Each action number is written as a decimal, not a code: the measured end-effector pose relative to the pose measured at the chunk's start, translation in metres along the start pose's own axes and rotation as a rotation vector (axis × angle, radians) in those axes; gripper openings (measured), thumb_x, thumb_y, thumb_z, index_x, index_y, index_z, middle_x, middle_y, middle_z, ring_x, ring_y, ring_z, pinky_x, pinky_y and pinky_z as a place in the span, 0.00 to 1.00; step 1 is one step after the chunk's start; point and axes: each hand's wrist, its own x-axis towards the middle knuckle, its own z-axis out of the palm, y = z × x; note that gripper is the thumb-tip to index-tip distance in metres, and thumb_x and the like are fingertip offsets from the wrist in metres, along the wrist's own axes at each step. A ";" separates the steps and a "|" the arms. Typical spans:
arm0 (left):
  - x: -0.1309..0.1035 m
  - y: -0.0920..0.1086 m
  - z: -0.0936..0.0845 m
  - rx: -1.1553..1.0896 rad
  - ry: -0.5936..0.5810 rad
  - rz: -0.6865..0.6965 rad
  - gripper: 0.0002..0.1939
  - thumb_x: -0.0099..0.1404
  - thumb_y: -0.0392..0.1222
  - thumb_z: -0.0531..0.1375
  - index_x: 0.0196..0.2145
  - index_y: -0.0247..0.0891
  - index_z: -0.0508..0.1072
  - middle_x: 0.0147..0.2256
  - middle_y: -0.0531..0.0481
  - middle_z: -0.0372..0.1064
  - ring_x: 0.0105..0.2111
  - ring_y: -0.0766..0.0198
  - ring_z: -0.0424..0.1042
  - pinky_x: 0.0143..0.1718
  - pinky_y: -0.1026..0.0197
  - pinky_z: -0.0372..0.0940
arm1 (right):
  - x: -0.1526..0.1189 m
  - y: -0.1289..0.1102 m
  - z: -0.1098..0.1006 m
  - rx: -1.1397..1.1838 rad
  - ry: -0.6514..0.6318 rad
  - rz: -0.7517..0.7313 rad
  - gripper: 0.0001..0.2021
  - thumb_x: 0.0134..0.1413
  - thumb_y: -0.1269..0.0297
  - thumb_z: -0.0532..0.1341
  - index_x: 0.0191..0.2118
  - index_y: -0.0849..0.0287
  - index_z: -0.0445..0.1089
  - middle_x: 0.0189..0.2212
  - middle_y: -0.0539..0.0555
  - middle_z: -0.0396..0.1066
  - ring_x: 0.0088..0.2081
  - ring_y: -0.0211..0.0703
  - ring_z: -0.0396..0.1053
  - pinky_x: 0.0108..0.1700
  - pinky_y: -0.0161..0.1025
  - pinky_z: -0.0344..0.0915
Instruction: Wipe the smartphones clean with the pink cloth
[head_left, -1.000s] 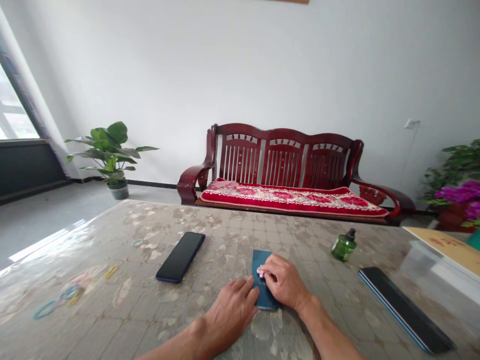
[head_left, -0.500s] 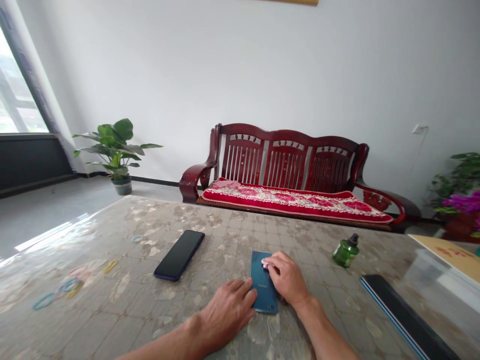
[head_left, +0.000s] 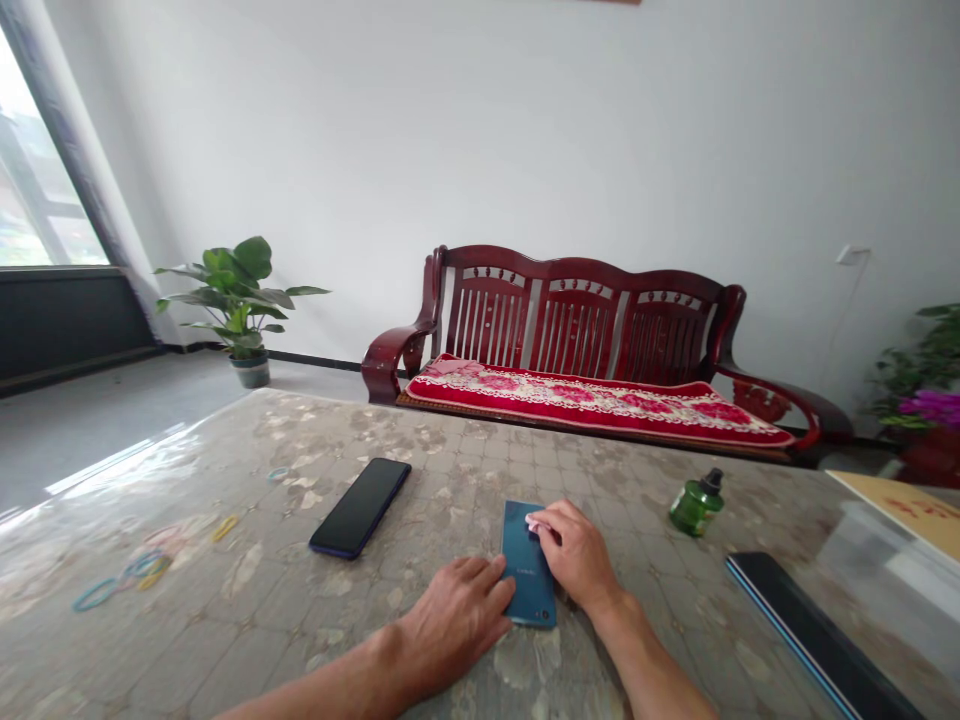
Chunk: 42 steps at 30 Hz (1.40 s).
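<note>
A blue phone [head_left: 529,580] lies back side up on the patterned tablecloth, its camera at the near end. My left hand [head_left: 466,607] rests at its left edge, fingers spread, fingertips touching the phone. Pinched in my right hand [head_left: 576,550] is a small pinkish-white wad [head_left: 533,523], pressed on the far part of the phone's back. To the left lies a dark phone [head_left: 361,507] with its screen up.
A green bottle [head_left: 697,503] and a long black case with a blue edge [head_left: 817,630] are on the right, beside a clear box [head_left: 892,570]. Rubber bands [head_left: 154,568] lie at the left. Behind the table stands a wooden bench [head_left: 574,310].
The view has shifted slightly, moving the surroundings a little in the picture. Both hands keep nearly the same place on the blue phone.
</note>
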 end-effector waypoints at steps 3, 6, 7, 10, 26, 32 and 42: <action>-0.001 -0.001 -0.001 -0.002 0.009 -0.001 0.10 0.73 0.45 0.55 0.47 0.40 0.67 0.51 0.44 0.69 0.45 0.56 0.71 0.49 0.53 0.68 | -0.001 0.001 0.001 -0.010 0.005 -0.007 0.14 0.57 0.73 0.55 0.39 0.51 0.77 0.36 0.51 0.74 0.38 0.39 0.72 0.44 0.35 0.67; -0.001 -0.002 -0.001 -0.005 0.014 0.000 0.11 0.73 0.46 0.55 0.49 0.40 0.67 0.51 0.43 0.69 0.46 0.55 0.72 0.50 0.53 0.67 | -0.002 0.002 0.002 -0.023 0.008 -0.013 0.15 0.57 0.73 0.55 0.39 0.50 0.78 0.36 0.51 0.74 0.39 0.39 0.72 0.44 0.35 0.66; -0.001 -0.002 0.000 -0.005 0.017 0.002 0.11 0.72 0.45 0.55 0.49 0.40 0.66 0.51 0.44 0.69 0.46 0.55 0.72 0.50 0.53 0.67 | -0.002 0.002 0.002 -0.026 0.009 -0.013 0.15 0.57 0.72 0.55 0.39 0.50 0.78 0.37 0.51 0.74 0.39 0.39 0.72 0.44 0.35 0.66; -0.001 -0.002 0.000 -0.002 0.023 0.004 0.10 0.72 0.45 0.55 0.48 0.40 0.67 0.50 0.44 0.70 0.45 0.55 0.72 0.48 0.53 0.68 | -0.002 0.002 0.001 -0.047 0.012 -0.016 0.14 0.57 0.72 0.55 0.39 0.50 0.78 0.37 0.51 0.74 0.39 0.39 0.71 0.44 0.35 0.66; 0.000 0.000 -0.004 0.011 0.019 0.011 0.10 0.72 0.44 0.55 0.47 0.38 0.68 0.49 0.42 0.70 0.45 0.54 0.73 0.48 0.52 0.69 | -0.011 -0.004 -0.003 -0.129 0.019 -0.050 0.13 0.58 0.72 0.56 0.38 0.51 0.77 0.36 0.51 0.74 0.39 0.40 0.70 0.45 0.35 0.65; 0.000 0.002 -0.008 0.025 0.013 0.009 0.09 0.72 0.45 0.55 0.46 0.39 0.68 0.49 0.43 0.71 0.45 0.55 0.72 0.48 0.53 0.69 | -0.012 -0.005 -0.005 -0.137 0.020 -0.058 0.13 0.58 0.73 0.56 0.38 0.51 0.77 0.35 0.51 0.73 0.39 0.40 0.70 0.44 0.35 0.65; 0.000 0.002 -0.008 0.019 -0.019 -0.003 0.08 0.71 0.43 0.57 0.46 0.38 0.68 0.48 0.45 0.71 0.44 0.55 0.72 0.46 0.53 0.69 | -0.014 -0.020 -0.007 -0.031 -0.092 -0.211 0.13 0.56 0.75 0.56 0.36 0.52 0.77 0.33 0.51 0.72 0.37 0.39 0.68 0.42 0.34 0.64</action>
